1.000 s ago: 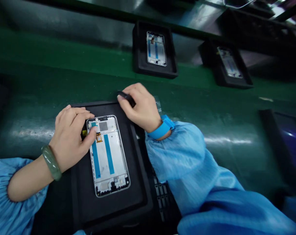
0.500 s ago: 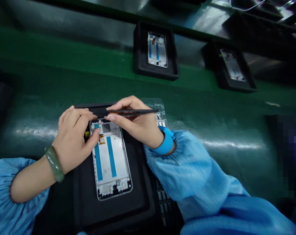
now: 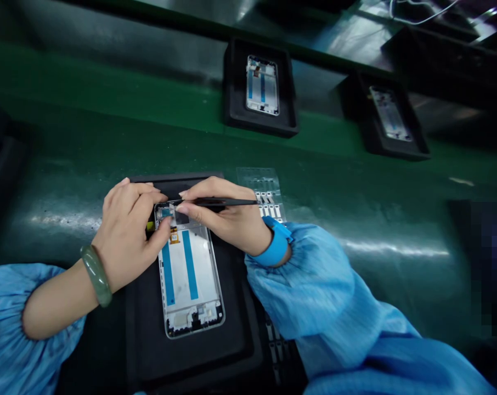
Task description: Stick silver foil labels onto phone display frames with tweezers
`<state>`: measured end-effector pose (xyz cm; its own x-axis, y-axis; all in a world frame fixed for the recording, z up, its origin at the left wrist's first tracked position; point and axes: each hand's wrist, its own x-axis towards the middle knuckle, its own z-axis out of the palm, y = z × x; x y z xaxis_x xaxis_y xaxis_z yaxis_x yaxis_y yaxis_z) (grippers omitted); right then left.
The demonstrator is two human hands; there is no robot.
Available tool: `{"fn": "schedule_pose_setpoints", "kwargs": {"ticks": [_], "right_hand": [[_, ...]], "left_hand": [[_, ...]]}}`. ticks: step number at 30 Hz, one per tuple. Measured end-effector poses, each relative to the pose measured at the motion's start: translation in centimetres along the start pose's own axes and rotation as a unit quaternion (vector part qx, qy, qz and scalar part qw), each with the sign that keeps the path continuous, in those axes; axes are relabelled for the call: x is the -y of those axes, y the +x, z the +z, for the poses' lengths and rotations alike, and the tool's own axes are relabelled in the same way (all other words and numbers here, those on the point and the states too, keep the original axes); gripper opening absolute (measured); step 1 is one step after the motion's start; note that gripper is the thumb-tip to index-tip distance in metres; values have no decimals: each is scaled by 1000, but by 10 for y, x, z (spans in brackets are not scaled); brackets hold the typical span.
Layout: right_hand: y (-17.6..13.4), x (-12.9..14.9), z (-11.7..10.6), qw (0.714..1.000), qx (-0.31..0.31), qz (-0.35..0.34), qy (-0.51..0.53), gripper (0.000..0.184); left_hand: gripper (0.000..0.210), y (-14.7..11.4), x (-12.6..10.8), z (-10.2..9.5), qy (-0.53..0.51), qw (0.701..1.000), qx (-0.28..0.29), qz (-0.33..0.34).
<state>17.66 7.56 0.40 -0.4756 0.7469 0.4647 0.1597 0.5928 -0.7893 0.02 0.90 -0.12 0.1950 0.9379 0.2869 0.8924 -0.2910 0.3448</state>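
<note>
Head view: we keep the white phone frame (image 3: 179,274) in the near black tray (image 3: 236,329), its inner side facing up and its upper end beneath our hands. Two blue strips (image 3: 190,264) run along the frame, and a small gold-brown flex connector (image 3: 174,237) sits near our left thumb. Our left hand (image 3: 129,230) rests at the upper left corner, fingers bent, thumb spread apart from them and touching the frame. Our right hand (image 3: 232,219) grips black tweezers (image 3: 226,202) between thumb and fingers over the upper end; we cannot make out the tips. Beside our right wrist, we see a clear sheet (image 3: 257,178) bearing rows of small parts, lying on the green work surface (image 3: 355,203). Farther off, we see two more black trays (image 3: 287,104), each containing a similar frame.
</note>
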Motion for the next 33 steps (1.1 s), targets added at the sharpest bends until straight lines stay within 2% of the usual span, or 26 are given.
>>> {"fn": "schedule_pose_setpoints", "kwargs": {"ticks": [16, 24, 29, 33], "right_hand": [[-1, 1, 1, 999, 1, 44, 32, 13], [5, 1, 3, 1000, 4, 24, -8, 12], [10, 3, 6, 998, 8, 65, -25, 16], [10, 3, 7, 997, -8, 72, -36, 17]], "left_hand": [[23, 0, -1, -1, -2, 1000, 0, -3], [23, 1, -2, 0, 4, 1000, -1, -7], [23, 0, -2, 0, 15, 1000, 6, -13], [23, 0, -1, 1, 14, 1000, 5, -13]]}}
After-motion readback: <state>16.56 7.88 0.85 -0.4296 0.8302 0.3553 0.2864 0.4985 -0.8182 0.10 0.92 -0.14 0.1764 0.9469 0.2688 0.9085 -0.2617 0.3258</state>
